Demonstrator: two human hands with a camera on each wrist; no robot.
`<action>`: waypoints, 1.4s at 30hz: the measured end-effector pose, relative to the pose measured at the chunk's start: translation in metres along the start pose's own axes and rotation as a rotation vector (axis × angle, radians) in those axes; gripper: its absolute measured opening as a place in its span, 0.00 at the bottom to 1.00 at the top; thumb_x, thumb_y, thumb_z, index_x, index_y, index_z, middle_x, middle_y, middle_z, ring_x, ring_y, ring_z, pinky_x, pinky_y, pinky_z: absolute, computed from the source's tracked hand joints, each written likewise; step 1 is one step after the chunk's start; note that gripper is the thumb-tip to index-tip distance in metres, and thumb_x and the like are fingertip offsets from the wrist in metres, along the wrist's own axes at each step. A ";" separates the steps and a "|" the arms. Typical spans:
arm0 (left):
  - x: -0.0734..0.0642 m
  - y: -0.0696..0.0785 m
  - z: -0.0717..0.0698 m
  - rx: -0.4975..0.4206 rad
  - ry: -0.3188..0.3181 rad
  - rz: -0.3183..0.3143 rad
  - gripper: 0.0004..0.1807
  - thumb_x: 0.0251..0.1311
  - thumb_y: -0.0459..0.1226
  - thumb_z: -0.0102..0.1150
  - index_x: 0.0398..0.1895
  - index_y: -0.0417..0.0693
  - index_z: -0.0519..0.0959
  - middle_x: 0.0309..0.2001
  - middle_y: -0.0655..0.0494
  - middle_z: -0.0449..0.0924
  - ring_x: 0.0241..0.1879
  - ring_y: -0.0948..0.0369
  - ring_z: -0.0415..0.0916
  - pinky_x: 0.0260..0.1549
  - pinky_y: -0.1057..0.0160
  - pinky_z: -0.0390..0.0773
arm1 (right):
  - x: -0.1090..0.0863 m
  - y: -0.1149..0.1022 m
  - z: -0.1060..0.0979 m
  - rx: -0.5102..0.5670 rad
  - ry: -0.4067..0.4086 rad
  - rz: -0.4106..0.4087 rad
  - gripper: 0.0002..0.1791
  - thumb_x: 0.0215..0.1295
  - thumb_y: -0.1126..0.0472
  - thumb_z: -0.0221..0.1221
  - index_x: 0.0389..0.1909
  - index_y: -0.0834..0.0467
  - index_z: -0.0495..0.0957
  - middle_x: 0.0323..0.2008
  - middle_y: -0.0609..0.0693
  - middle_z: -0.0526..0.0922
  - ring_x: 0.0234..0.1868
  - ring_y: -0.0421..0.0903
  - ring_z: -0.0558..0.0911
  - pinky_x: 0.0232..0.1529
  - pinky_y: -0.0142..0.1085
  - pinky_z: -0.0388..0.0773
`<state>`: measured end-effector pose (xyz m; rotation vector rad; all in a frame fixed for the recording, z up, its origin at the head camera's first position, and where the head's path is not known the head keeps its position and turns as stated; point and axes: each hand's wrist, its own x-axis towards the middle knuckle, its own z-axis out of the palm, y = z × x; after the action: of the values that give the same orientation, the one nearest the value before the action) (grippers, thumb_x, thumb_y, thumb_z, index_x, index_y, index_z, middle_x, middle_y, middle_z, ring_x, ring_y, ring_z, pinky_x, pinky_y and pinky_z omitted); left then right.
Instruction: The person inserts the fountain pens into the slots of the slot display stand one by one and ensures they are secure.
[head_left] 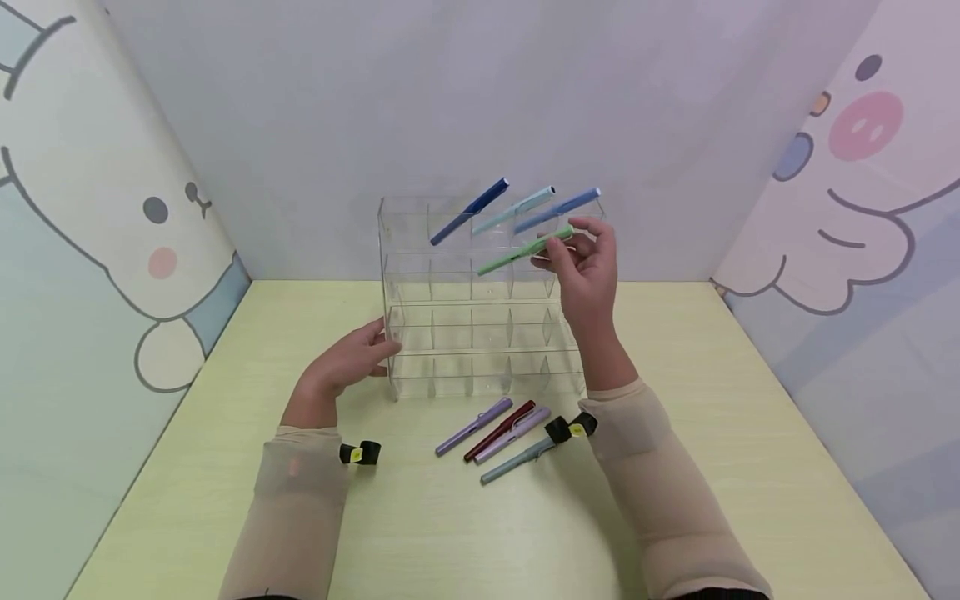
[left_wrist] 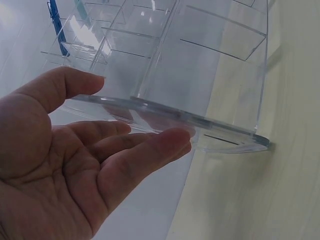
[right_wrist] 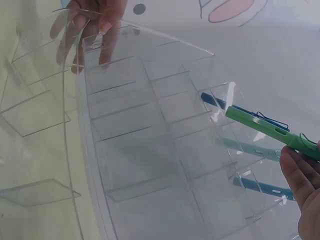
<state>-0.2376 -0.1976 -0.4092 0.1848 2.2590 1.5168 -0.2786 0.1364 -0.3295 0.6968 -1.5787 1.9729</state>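
A clear acrylic pen rack (head_left: 487, 353) with several divided tiers stands upright on the table. My left hand (head_left: 348, 358) holds its left side panel; in the left wrist view the thumb and fingers lie on either side of the panel (left_wrist: 200, 122). My right hand (head_left: 588, 267) pinches a light green pen (head_left: 510, 258) near its clip end, slanted in front of the upper tiers. In the top tier lean a dark blue pen (head_left: 470, 212), a pale aqua pen (head_left: 517, 208) and a mid-blue pen (head_left: 558, 211).
Before the rack lie a purple pen (head_left: 474, 427), a dark red pen (head_left: 500, 431), a lilac pen (head_left: 513, 435) and a grey-blue pen (head_left: 517, 461), partly under the right wrist strap (head_left: 570, 428). Cartoon-printed walls (head_left: 480, 100) enclose the table (head_left: 187, 500).
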 end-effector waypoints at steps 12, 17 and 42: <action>0.001 0.001 0.001 -0.001 -0.004 0.007 0.38 0.74 0.44 0.45 0.80 0.55 0.40 0.73 0.40 0.59 0.71 0.44 0.61 0.64 0.43 0.70 | 0.010 -0.010 0.021 -0.142 0.000 0.069 0.19 0.69 0.67 0.57 0.57 0.63 0.65 0.41 0.60 0.82 0.40 0.51 0.87 0.45 0.43 0.85; 0.002 -0.001 0.000 0.020 -0.002 0.012 0.38 0.73 0.46 0.47 0.80 0.59 0.41 0.75 0.43 0.55 0.71 0.45 0.60 0.64 0.44 0.70 | 0.009 -0.013 0.026 -0.211 -0.029 0.076 0.17 0.70 0.67 0.56 0.57 0.61 0.66 0.42 0.64 0.82 0.41 0.51 0.86 0.45 0.44 0.85; 0.003 -0.001 0.001 0.010 -0.010 0.008 0.38 0.74 0.44 0.45 0.80 0.55 0.41 0.75 0.43 0.56 0.72 0.45 0.59 0.64 0.43 0.70 | 0.001 0.016 0.033 -0.467 -0.214 0.103 0.16 0.71 0.56 0.58 0.54 0.60 0.73 0.40 0.55 0.84 0.40 0.49 0.85 0.40 0.30 0.83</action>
<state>-0.2403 -0.1964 -0.4117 0.2045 2.2616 1.5056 -0.2880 0.1011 -0.3340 0.6574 -2.1427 1.5416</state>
